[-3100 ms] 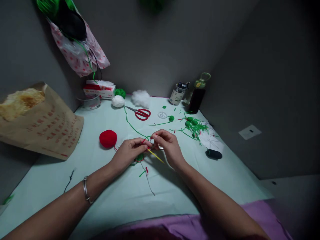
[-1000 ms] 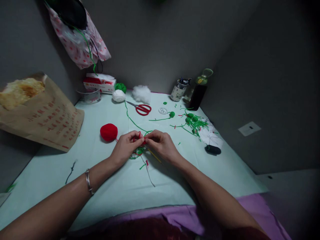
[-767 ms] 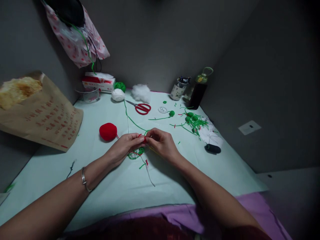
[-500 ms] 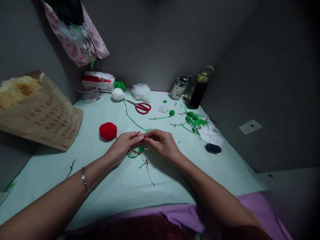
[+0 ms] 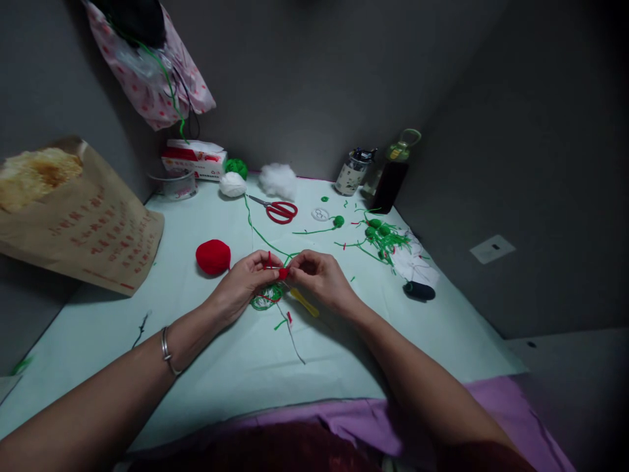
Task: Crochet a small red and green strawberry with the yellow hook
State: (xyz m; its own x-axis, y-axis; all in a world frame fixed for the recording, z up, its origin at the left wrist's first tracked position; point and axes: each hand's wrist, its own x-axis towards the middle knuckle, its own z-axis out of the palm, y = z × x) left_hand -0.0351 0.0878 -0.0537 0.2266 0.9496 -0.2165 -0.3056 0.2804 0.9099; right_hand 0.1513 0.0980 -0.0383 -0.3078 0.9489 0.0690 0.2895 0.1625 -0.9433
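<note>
My left hand (image 5: 246,280) is closed, pinching a small red crochet piece (image 5: 284,273) between thumb and fingers, and a strand of red yarn rises by its index finger. At the piece's right edge the fingertips of my right hand (image 5: 319,278) are pinched together. A thin pale line, needle or thread, I cannot tell, runs between the fingertips. Under my right hand slants a yellow-handled crochet hook (image 5: 305,303), its tip hidden. A tangle of green and white yarn (image 5: 266,298) lies below my left hand. The red yarn ball (image 5: 213,257) sits left of it.
Red-handled scissors (image 5: 280,212), a white yarn ball (image 5: 232,184), stuffing (image 5: 278,181) and a green crochet ball (image 5: 339,221) lie farther back. Right are green crochet pieces (image 5: 386,236), a cup (image 5: 352,176) and a bottle (image 5: 390,177). A paper bag (image 5: 103,223) stands left.
My hands have shifted slightly upward, and the right fingers have turned. More of the red piece and the yellow handle now shows. The things around have stayed put.
</note>
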